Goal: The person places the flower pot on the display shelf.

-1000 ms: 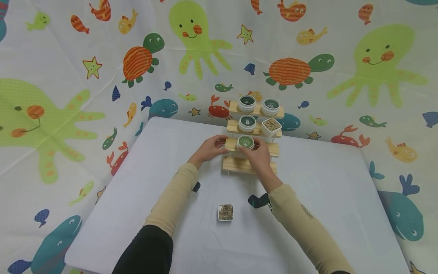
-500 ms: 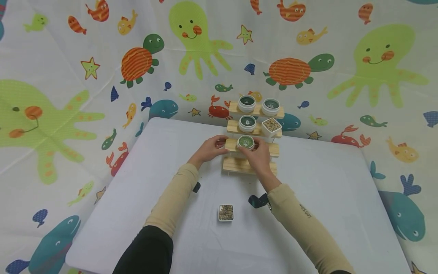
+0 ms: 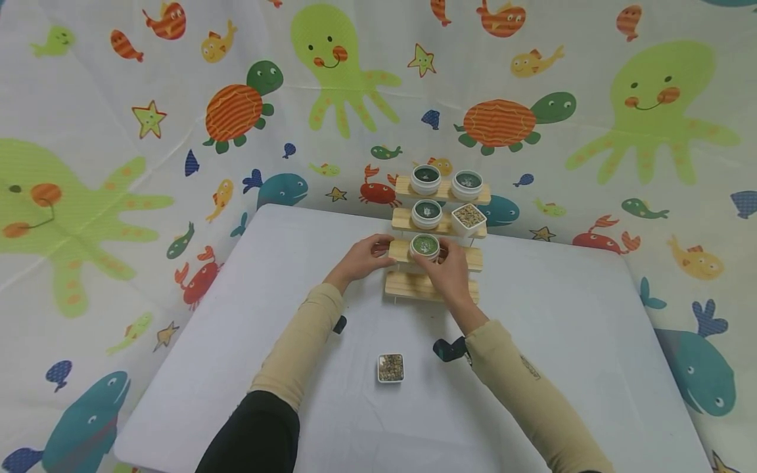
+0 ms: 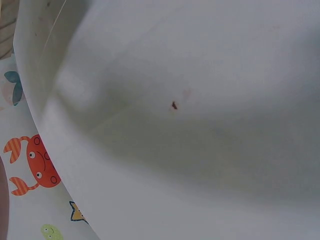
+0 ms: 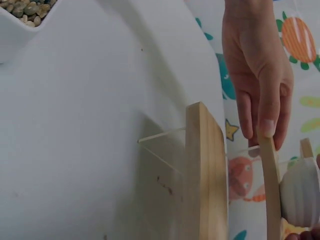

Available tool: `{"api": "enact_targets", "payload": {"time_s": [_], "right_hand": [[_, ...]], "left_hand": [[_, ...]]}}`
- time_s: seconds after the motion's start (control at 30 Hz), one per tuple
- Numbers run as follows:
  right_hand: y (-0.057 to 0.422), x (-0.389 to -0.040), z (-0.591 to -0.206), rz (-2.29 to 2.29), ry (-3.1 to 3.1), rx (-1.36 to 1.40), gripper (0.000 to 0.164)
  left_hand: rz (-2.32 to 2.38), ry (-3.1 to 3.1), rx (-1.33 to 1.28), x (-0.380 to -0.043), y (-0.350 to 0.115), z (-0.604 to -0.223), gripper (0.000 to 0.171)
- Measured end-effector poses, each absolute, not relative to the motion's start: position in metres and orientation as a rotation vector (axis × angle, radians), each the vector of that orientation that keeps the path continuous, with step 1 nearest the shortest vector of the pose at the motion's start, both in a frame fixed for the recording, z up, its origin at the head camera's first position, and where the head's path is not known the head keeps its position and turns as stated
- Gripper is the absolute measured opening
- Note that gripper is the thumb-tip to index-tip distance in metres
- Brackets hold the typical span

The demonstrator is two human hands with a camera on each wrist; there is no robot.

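A tiered wooden stand with several steps stands at the back of the table. On its second step from the bottom sits a small round white pot with a green top. My right hand holds this pot between thumb and fingers from its right side. At the left end of the same step, my left hand pinches the board. The right wrist view shows the left thumb on the board's edge, with fingers beneath. Only tablecloth and backdrop appear in the left wrist view.
Above stand more round white pots with dark green tops, and a square white pot of pebbles. Another square pebble pot rests on the white table in front. Behind hangs a sea-animal cloth.
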State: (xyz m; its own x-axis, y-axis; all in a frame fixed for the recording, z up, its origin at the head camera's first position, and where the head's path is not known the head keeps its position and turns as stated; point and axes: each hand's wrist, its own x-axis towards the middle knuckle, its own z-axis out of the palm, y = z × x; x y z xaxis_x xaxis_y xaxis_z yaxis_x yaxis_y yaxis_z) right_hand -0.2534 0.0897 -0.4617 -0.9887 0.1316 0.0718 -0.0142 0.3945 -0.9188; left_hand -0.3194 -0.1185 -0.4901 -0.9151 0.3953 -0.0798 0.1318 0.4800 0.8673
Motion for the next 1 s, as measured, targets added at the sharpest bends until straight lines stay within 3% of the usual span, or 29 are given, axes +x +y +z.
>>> {"api": "enact_targets", "payload": {"time_s": [0.23, 0.77, 1.0], "right_hand": [[0.101, -0.234, -0.461, 1.605, -2.563, -0.126, 0.076], [0.115, -0.192, -0.481, 1.634, -2.700, 0.021, 0.062], [0.121, -0.174, -0.500, 1.683, -2.762, 0.121, 0.070]], "left_hand": [[1.429, 2.436, 0.456, -0.319, -0.120, -0.488, 0.064], [1.446, 2.423, 0.463, -0.319, -0.123, -0.487, 0.064], [1.434, 2.428, 0.463, -0.318, -0.122, -0.489, 0.064]]}}
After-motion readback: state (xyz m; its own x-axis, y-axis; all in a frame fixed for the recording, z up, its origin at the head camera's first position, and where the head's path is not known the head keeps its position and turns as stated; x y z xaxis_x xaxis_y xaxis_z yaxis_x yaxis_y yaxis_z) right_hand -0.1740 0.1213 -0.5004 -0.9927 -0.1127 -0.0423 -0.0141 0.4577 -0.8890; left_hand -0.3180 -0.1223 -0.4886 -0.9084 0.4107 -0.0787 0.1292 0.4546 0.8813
